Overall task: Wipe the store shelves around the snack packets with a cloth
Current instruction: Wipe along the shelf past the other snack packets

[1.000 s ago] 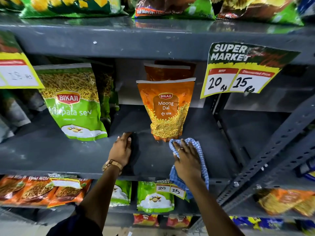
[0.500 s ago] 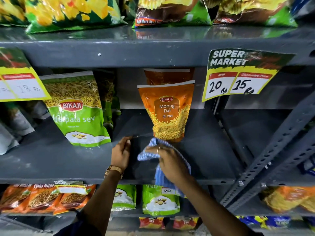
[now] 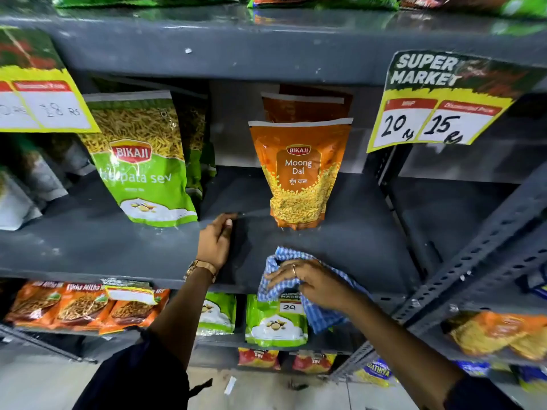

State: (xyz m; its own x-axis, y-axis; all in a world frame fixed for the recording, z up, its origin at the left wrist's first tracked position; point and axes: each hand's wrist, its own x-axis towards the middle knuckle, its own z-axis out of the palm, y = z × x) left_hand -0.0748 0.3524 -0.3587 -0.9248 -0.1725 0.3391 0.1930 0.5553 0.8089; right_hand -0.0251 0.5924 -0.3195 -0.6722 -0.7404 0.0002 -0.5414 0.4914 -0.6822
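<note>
A grey metal shelf point(image 3: 88, 247) runs across the middle of the view. An orange Moong Dal packet point(image 3: 299, 176) stands upright on it, with another orange packet behind. A green sev packet point(image 3: 142, 161) stands to the left. My right hand point(image 3: 313, 282) grips a blue checked cloth point(image 3: 322, 315) at the shelf's front edge, below the orange packet; part of the cloth hangs over the edge. My left hand point(image 3: 216, 244) rests flat on the shelf between the two packets, fingers together, holding nothing.
A yellow price tag point(image 3: 438, 108) hangs from the shelf above at the right, another price tag point(image 3: 38, 96) at the left. More snack packets point(image 3: 275, 321) fill the lower shelf. A slotted grey upright point(image 3: 479, 258) slants at the right.
My right hand has pulled the cloth back from the foot of the orange packet toward the front edge of the shelf. My left hand stays put.
</note>
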